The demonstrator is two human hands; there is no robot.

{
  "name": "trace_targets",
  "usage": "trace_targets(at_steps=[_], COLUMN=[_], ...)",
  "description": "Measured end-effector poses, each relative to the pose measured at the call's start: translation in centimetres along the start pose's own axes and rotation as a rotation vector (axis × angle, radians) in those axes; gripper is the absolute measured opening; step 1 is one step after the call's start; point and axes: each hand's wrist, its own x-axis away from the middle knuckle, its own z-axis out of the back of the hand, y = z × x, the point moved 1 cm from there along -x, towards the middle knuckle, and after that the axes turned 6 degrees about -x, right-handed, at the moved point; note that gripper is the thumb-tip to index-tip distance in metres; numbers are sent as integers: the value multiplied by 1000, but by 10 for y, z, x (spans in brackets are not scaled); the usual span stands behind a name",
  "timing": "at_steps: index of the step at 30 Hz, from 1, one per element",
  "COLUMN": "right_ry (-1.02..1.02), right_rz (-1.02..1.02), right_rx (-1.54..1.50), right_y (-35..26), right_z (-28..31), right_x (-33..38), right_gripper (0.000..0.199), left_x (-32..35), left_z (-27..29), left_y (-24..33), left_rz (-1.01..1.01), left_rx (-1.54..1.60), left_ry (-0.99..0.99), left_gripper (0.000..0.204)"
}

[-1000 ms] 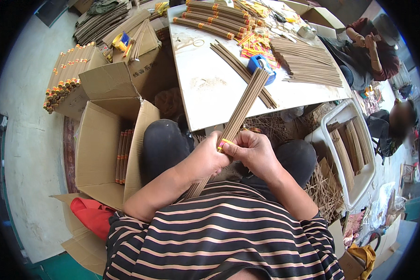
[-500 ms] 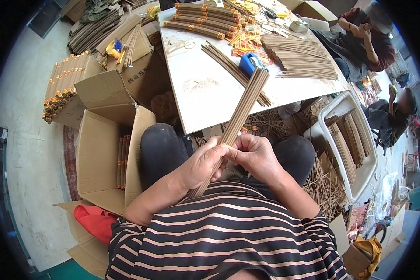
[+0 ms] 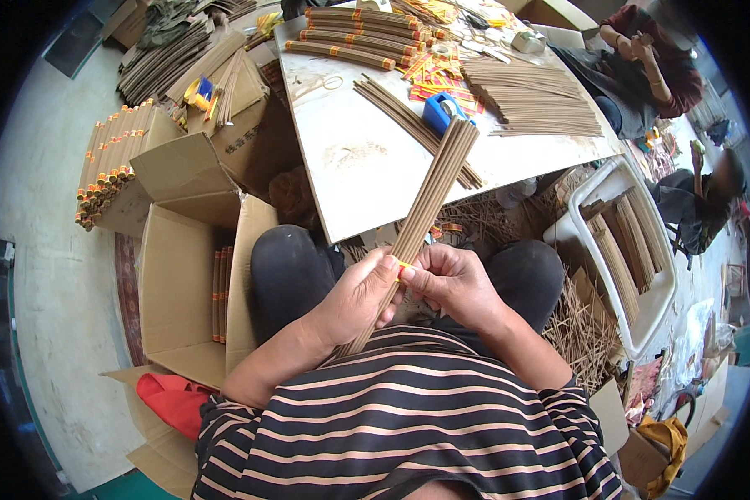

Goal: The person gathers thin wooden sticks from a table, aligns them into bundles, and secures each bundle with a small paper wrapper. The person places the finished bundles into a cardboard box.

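Observation:
A bundle of brown incense sticks [image 3: 432,196] slants across my lap, its upper end over the table's near edge. My left hand [image 3: 360,293] is wrapped around the lower part of it. At the bundle's middle, my right hand [image 3: 457,282] pinches a small red and yellow paper band [image 3: 402,271] against the sticks. Part of the band is hidden by my fingers. Just beyond the bundle's top stands a blue tape dispenser [image 3: 443,112]. Loose incense sticks [image 3: 417,129] lie on the table beside it.
The white table [image 3: 350,183] carries banded bundles [image 3: 342,54], paper labels [image 3: 442,83] and a wide stick pile [image 3: 533,98]. An open cardboard box [image 3: 183,292] stands at my left, a white plastic bin [image 3: 585,242] at my right. Two people sit at the far right.
The red and yellow band now shows more plainly at my right fingertips, lying against the bundle. Both hands stay nearly in place; the view has shifted slightly.

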Motion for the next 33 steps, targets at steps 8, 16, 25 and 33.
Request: trace_targets(at_steps=[8,16,25,33], right_ry=[11,-21,281,134], right_rz=[13,2,335,206], right_rx=[-36,-114,467,320], right_y=[2,9,2,0], right_z=[0,5,5,-5], right_x=[1,0,1,11], right_gripper=[22,20,27,21], left_x=[-3,-1,4,1], left_z=[4,-2,-10,-20], left_y=[-7,-1,5,3], left_rz=[12,11,-14,-204], left_rx=[-25,-94,-273,-569], left_ry=[-30,18,141,291], left_gripper=[45,45,53,43])
